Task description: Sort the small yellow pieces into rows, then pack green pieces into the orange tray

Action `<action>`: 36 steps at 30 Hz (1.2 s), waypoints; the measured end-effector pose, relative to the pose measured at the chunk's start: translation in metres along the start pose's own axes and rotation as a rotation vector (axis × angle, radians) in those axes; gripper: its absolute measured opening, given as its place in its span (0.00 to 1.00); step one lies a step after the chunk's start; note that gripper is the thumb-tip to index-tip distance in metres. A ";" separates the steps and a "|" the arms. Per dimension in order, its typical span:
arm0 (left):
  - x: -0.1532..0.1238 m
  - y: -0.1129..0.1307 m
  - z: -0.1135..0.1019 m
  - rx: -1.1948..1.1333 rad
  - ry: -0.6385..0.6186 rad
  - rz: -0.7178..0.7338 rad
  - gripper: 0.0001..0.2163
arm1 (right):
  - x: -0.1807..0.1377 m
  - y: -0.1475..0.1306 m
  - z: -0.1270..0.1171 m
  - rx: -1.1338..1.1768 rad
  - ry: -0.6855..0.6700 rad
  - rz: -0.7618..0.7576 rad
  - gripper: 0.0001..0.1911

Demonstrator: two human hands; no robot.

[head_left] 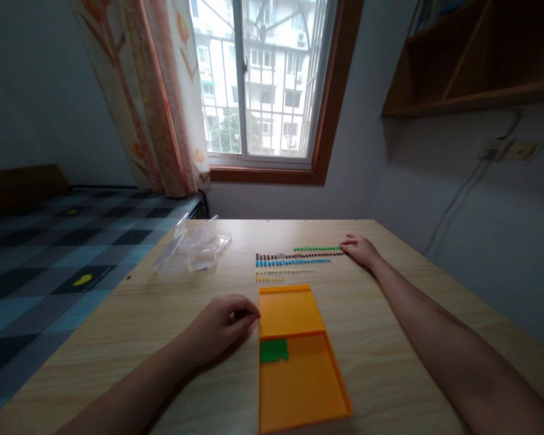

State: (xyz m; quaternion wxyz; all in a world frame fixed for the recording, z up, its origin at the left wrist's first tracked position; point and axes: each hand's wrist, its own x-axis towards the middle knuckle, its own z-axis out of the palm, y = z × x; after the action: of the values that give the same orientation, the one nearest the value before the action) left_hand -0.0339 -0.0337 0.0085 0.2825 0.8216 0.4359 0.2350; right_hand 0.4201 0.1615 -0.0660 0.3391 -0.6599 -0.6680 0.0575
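My left hand (229,323) is curled, thumb and fingertips together, at the left edge of an open orange plastic case (299,393). Whether anything is between those fingers cannot be made out. Inside the case's near half, at its upper left, lies a green piece (273,350). Farther off, my right hand (359,248) rests with its fingertips closed at the right end of a row of small green bricks (315,248). Below that row run lines of small brown bricks (276,257), blue bricks (276,263), pale yellow bricks (281,272) and yellow bricks (267,280).
Clear plastic packaging (194,248) lies at the back left of the wooden table (185,399). A bed with a checked cover (95,241) stands to the left. Behind are a window (272,84) and curtain (158,96); a wooden shelf (457,96) hangs at right.
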 end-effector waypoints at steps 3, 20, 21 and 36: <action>0.000 0.001 0.000 -0.004 0.000 -0.001 0.09 | -0.001 -0.001 0.000 0.009 0.004 -0.010 0.11; 0.001 0.000 0.001 -0.028 0.014 0.024 0.09 | 0.002 0.009 -0.002 0.419 0.171 0.122 0.16; 0.001 0.000 0.001 -0.032 0.017 0.021 0.09 | 0.002 0.009 -0.003 0.463 0.191 0.135 0.17; 0.003 -0.005 0.003 -0.059 0.026 0.009 0.10 | -0.036 -0.046 -0.072 0.906 0.283 0.147 0.23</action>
State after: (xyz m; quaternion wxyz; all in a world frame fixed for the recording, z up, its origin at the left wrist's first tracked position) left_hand -0.0334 -0.0302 0.0036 0.3001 0.8117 0.4286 0.2597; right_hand 0.4161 0.0956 -0.0003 0.6752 -0.4925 -0.4746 0.2762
